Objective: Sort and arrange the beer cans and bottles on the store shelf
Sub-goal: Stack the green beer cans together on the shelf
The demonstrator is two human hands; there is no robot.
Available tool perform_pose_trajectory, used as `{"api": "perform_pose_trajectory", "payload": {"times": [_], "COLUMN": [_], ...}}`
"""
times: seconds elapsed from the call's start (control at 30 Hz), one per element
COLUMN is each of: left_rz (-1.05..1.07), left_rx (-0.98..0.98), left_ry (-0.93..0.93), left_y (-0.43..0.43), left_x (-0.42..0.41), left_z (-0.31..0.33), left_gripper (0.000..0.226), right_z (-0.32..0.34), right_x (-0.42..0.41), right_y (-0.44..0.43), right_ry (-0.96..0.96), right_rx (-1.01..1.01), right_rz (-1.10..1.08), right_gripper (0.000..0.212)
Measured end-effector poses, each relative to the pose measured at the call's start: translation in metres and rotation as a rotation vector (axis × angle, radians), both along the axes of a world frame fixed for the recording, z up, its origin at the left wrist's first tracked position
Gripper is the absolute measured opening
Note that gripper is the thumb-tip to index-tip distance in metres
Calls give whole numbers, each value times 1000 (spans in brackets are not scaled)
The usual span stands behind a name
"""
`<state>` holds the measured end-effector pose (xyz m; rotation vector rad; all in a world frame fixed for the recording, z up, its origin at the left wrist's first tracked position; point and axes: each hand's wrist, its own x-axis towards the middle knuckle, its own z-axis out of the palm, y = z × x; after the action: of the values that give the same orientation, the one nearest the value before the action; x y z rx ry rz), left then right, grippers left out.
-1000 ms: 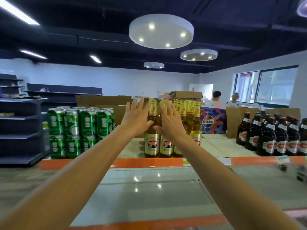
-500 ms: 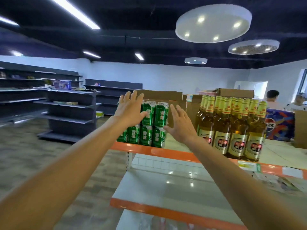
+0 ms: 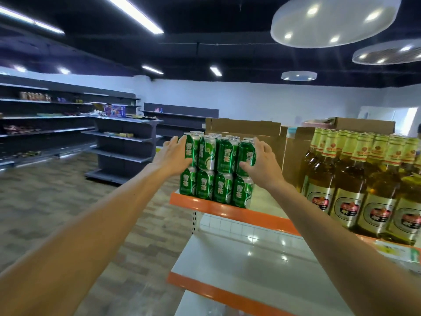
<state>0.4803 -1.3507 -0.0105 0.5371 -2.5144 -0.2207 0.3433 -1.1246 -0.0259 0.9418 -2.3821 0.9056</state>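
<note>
Two open hands, left hand (image 3: 175, 156) at 9 o'clock and right hand (image 3: 262, 161) at 3, press flat-fingered against the upper green cans (image 3: 216, 156) double-stacked on the shelf (image 3: 227, 212) corner, likely squaring the block; cardboard boxes (image 3: 246, 130) behind.

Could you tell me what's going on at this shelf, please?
A person is straightening stock on the top shelf. The left hand and right hand press against opposite sides of the upper row of green beer cans, which stand two high at the shelf's left end, near its orange front edge. A block of gold-labelled beer bottles stands apart to the right, and cardboard boxes sit behind the cans. No can is off the stack.
</note>
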Motion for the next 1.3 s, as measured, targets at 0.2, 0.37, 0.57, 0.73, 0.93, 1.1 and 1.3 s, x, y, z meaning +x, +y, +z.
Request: {"api": "perform_pose_trajectory", "payload": {"times": [0.2, 0.37, 0.57, 0.73, 0.93, 1.1, 1.3], "left_rz": [76, 41, -180, -304, -297, -234, -329], "left_rx": [215, 410, 741, 800, 800, 782, 925], "left_ry": [62, 61, 156, 170, 208, 264, 115], "left_y": [-32, -45, -57, -63, -71, -78, -77], "left_x": [-21, -38, -65, -72, -80, -92, -76], "left_z": [-2, -12, -17, -27, -39, -47, -70], "left_gripper": [69, 82, 81, 56, 67, 76, 62], "right_z": [15, 13, 10, 15, 45, 72, 80], "right_x": [-43, -48, -44, -42, -21, 8, 14], "right_y": [-8, -14, -13, -12, -31, -97, -170], "right_ry": [-13, -104, -70, -95, 112, 204, 173], "right_rx": [-33, -125, -150, -75, -57, 114, 382], "right_rz": [-5, 116, 120, 77, -27, 107, 167], "right_gripper": [85, 66, 52, 54, 60, 52, 63]}}
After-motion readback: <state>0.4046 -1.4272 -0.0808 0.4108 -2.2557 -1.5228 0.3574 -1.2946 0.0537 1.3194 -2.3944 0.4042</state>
